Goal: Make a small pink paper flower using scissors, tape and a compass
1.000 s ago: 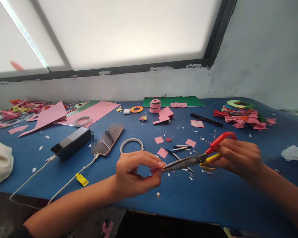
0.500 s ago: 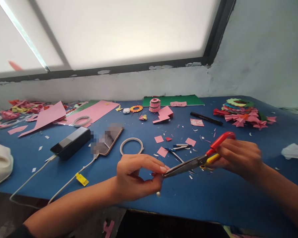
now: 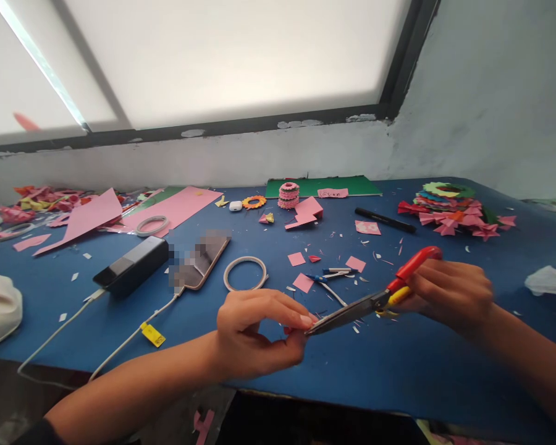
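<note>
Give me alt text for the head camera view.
The right hand holds red-handled scissors, blade tips at a tiny red paper piece pinched in the left hand, over a blue table strewn with pink paper scraps.

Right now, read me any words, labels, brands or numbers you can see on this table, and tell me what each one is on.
No text reads clearly.
Pink slip on the green sheet: dark handwriting, too small to read.
Yellow tag on the white cable: dark marks, too small to read.
Phone: screen blurred out.
Scissors in the right hand, power bank: no visible lettering.
</note>
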The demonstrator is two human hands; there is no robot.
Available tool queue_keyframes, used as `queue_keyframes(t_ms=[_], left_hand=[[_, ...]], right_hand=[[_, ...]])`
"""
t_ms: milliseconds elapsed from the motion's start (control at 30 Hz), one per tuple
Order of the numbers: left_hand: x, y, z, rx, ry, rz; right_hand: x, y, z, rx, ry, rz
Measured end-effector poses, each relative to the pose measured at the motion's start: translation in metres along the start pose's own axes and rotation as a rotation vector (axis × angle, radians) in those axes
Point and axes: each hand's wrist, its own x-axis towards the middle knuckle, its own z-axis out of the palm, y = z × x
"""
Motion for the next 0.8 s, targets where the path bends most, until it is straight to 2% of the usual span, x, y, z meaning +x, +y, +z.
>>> queue_keyframes(t_ms=[267,467,600,700,800], left_hand=[[0.0,-0.003,0.0,0.029,0.034,-0.023],[0.002,-0.008,0.0,0.076,0.054,0.098],[0.001,-0.007,-0.001,0.103,0.054,0.095],[0.001,-0.005,-0.001,0.134,0.023,0.028],[0.002,-0.003,-0.003,0.168,-0.071,-0.155]], right_hand=[[-0.012,0.002,0.003,0.004,0.041,0.02],[-0.015,0.006,0.006,-0.061,0.058,0.051],[-0.011,0.006,0.005,-0.067,0.03,0.038],[-0.01,0.006,0.004,-0.087,0.028,0.045],[-0.009,0.006,0.003,-0.103,-0.008,0.067]])
